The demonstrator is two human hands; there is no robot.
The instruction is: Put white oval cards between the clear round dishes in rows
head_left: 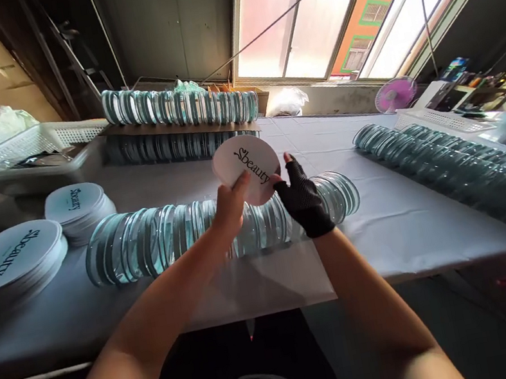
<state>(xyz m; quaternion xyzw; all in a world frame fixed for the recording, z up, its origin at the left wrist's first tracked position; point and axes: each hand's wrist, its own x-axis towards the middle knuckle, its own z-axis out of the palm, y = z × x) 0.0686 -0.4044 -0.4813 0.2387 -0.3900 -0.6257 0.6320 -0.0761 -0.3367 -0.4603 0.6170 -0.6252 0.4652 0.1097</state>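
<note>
My left hand (pixel 231 206) grips a round white card (pixel 242 155) by its lower edge, thumb across the front. Dark lettering reading "beauty" is printed on it. My right hand (pixel 302 197), in a black fingerless glove, has its thumb at the card's right edge. Its index finger points up beside the card, and its other fingers are partly hidden. Beneath both hands lies a long row of clear round cases (pixel 145 244), standing on edge side by side. Stacks of matching round cards, a larger stack (pixel 10 258) and a smaller one (pixel 74 204), rest to the left.
More clear round cases (pixel 180 107) line a raised board at the back, with another row below. Further rows of cases (pixel 456 173) lie on the right of the white-covered table (pixel 270 284). A white plastic basket (pixel 76 132) stands back left; a pink fan (pixel 395 94) stands back right.
</note>
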